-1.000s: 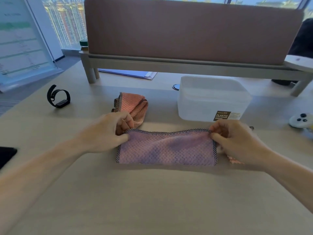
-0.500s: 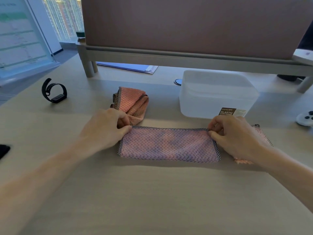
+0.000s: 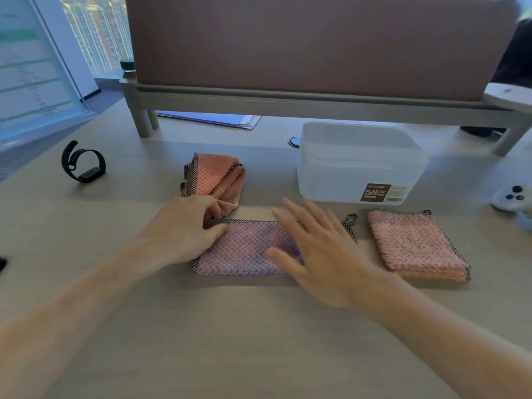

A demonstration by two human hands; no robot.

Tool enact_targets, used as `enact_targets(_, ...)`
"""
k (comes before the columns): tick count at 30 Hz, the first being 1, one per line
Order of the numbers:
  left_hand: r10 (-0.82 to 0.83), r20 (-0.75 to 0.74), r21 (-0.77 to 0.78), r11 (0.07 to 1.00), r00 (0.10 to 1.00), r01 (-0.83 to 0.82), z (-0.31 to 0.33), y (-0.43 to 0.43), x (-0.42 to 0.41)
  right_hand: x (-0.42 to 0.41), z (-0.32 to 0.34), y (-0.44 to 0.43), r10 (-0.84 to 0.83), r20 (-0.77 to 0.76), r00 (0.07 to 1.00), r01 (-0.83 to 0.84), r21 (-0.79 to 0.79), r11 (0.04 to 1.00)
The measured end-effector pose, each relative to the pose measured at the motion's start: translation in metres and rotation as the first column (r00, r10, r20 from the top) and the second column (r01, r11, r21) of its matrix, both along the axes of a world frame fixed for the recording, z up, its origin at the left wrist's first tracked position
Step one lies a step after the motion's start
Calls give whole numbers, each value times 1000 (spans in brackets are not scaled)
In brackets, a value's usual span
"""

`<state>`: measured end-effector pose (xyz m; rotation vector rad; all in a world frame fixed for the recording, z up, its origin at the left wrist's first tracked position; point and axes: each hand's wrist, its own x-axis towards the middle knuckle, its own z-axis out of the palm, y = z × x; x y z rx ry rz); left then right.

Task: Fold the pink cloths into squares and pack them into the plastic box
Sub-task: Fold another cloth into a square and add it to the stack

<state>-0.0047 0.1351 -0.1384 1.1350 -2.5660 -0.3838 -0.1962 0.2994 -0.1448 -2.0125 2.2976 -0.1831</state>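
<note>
cloth (image 3: 244,249): pink waffle weave, checkered trim, folded long strip, flat on table (image 3: 259,341) before box (image 3: 359,165)
left hand (image 3: 184,226): pinches its top-left corner
right hand (image 3: 313,249): fingers spread over right half, blurred

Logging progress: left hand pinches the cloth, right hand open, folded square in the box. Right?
No: head view shows the folded square on the table in front of the box, not in it; left hand pinches the cloth, right hand open.
</note>
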Motion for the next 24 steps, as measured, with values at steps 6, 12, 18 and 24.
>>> enact_targets(6, 57, 171, -89, 995, 984, -42, 14, 13, -5, -1, -20, 1, -5, -22, 1000, 6, 68, 998)
enact_targets(12, -164, 158, -115, 976, 974, 183, -19, 72, -31, -1, -12, 1, -23, -36, 999, 24, 30, 999)
enact_targets(18, -121, 240, -74, 987, 963, 142, -44, 59, -3, -19, -27, 11, -60, -39, 997, 62, 55, 997)
enact_targets(24, -46, 201, 95, 995, 979, 28, -23, 39, 37, -30, -6, 24, -125, -47, 991, 130, 105, 986)
